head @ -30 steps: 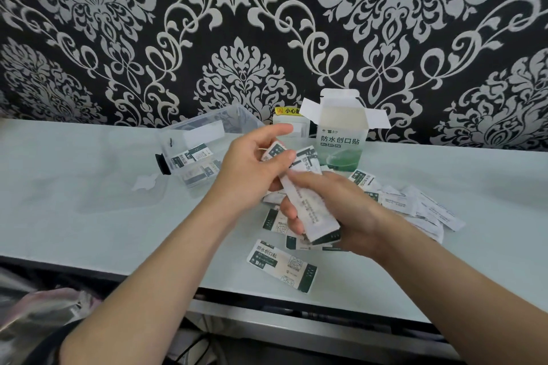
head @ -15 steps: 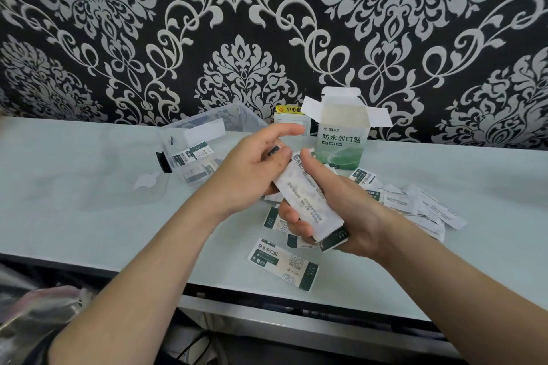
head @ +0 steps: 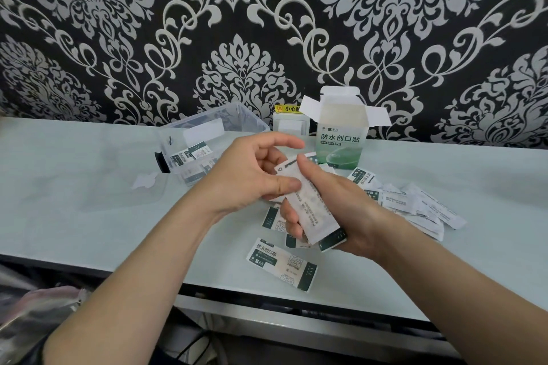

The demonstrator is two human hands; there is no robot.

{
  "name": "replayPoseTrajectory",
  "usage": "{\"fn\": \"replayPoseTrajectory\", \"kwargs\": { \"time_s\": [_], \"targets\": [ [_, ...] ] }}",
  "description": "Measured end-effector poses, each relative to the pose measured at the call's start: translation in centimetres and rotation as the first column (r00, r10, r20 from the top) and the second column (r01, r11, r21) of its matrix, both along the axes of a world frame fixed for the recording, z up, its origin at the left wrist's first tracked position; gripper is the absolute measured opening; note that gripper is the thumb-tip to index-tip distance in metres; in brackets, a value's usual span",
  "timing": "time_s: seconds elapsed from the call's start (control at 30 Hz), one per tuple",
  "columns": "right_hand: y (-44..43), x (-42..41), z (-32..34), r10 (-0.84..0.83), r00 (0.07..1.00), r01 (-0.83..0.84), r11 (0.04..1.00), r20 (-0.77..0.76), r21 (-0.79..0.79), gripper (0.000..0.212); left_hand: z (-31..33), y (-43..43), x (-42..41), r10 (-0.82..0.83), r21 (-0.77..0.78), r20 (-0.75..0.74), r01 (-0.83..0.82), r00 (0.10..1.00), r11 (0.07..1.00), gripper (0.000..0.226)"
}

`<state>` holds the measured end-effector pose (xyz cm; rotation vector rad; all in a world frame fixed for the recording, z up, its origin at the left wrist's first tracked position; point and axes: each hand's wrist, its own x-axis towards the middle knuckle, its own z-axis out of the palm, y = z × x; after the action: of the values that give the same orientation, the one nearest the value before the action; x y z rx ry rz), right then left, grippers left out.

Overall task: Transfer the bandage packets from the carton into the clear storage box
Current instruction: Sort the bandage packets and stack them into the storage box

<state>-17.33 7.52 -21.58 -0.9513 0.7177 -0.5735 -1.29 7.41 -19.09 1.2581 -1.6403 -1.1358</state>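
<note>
My right hand [head: 344, 210] grips a small stack of white-and-green bandage packets [head: 311, 210] above the table. My left hand [head: 252, 175] touches the stack's top packet with its thumb, fingers loosely curled above it. The open green-and-white carton [head: 341, 139] stands upright behind my hands, flaps spread. To its left the clear storage box [head: 204, 142] lies tilted, with a few packets inside. More loose packets [head: 415, 204] lie scattered to the right, and one packet [head: 281, 264] lies near the front edge.
The box's clear lid [head: 124, 184] lies flat to the left of the box. A white wall fitting with a yellow warning label [head: 287, 121] sits against the patterned wall. The table's front edge [head: 207, 290] runs just below the near packet.
My right hand has tilted the stack more upright and my left thumb has slid onto its top packet. The rest has stayed put.
</note>
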Motion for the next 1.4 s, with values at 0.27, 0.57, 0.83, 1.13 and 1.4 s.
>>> {"fn": "replayPoseTrajectory", "kwargs": {
  "time_s": [0.27, 0.57, 0.83, 1.13, 1.4],
  "targets": [
    [-0.2, -0.2, -0.1, 0.069, 0.996, -0.071, 0.996, -0.051, -0.049, 0.067, 0.2, -0.1, 0.6, 0.17, -0.03, 0.003, -0.17, 0.985, 0.985, 0.023],
    [-0.8, 0.1, -0.3, -0.103, 0.965, 0.037, 0.964, 0.24, 0.263, 0.071, 0.1, 0.6, 0.5, 0.592, -0.868, 0.042, -0.264, 0.805, 0.421, 0.01],
    [-1.2, -0.8, -0.4, -0.278, 0.96, 0.262, 0.94, 0.044, 0.217, 0.024, -1.8, 2.5, -3.1, 0.236, -0.728, 0.485, 0.24, 0.842, 0.642, 0.027],
    [-0.2, 0.2, -0.5, -0.232, 0.973, 0.23, 0.972, 0.022, 0.049, 0.021, -2.0, 2.1, -3.6, -0.038, -0.254, 0.666, 0.274, 0.745, 0.928, 0.129],
    [-0.1, 0.3, -0.6, -0.184, 0.983, 0.182, 0.979, 0.016, 0.086, 0.026, -2.0, 2.1, -3.1, -0.059, -0.22, 0.74, 0.323, 0.67, 0.92, 0.116]
  ]
}}
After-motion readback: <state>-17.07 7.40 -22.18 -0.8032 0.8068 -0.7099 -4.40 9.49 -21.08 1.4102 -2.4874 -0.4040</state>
